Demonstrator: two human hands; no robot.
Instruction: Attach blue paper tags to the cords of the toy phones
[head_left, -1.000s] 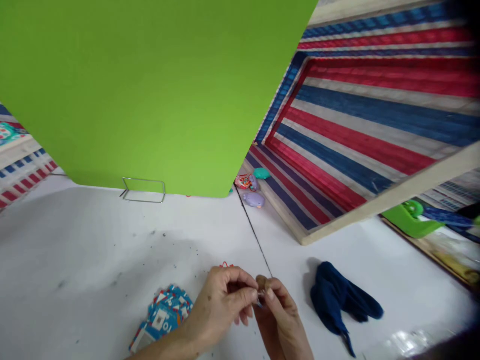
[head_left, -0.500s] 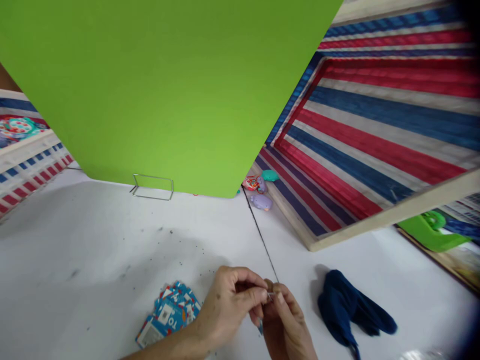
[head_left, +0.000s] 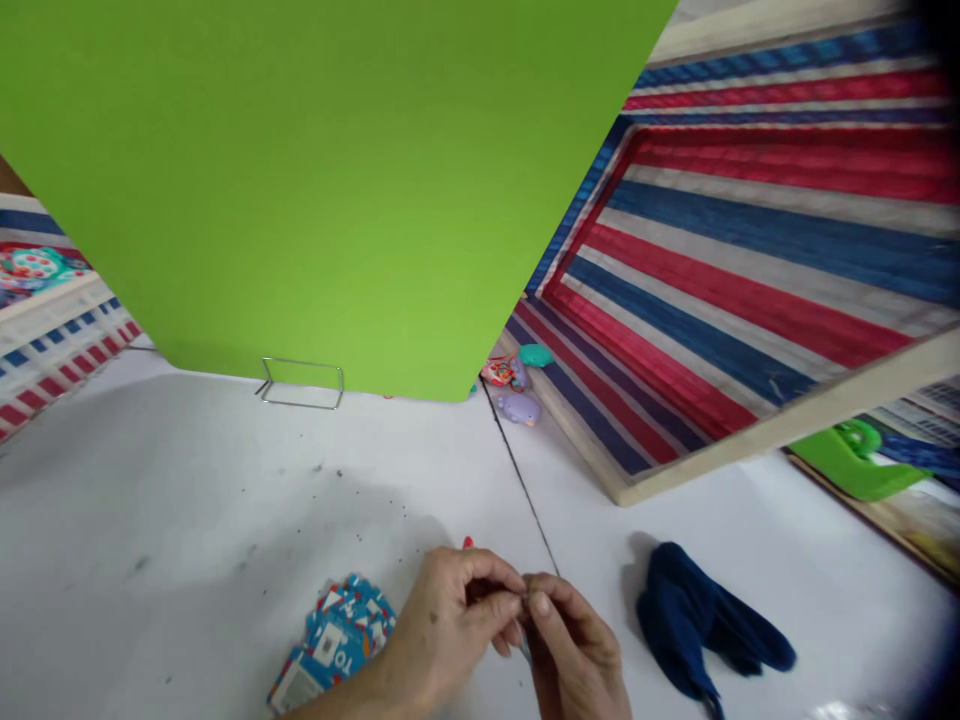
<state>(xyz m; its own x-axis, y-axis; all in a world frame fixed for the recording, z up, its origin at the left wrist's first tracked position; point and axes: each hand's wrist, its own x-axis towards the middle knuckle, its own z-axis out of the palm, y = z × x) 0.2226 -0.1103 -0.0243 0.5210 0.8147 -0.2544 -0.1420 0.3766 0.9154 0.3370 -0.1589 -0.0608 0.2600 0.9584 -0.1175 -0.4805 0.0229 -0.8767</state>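
**A:** Since the fingertips cover nearly all of it, I honestly can't tell what the little thing (head_left: 525,598) is. It's tiny and sits right where the two hands meet, pinched between both of them just above the bench (head_left: 187,500). The left hand (head_left: 450,625) has thumb and forefinger pressed together on one side of it, and the right hand (head_left: 574,650) does the same from the other side. So both grips are closed down on that one small piece, fingertips basically touching.

**B:** Any clue how far along it is?

**A:** My guess is it's mid-fiddle, nothing finished that I can see. The piece hasn't been set down, and there's no done pile anywhere close. Just left of the left hand there's a fanned stack of blue cards (head_left: 334,640) lying flat. A scrap of something red (head_left: 468,543) pokes out just beyond the knuckles. Off to the right of the right hand there's a dark blue cloth (head_left: 705,620), crumpled and apart from the hands.

**B:** And further out?

**A:** Well beyond the hands stands a big green board (head_left: 337,180) on a wire stand (head_left: 301,385), plus a striped red-and-blue tray (head_left: 750,260) leaning at an angle, with a few small toys (head_left: 517,390) at its near corner.
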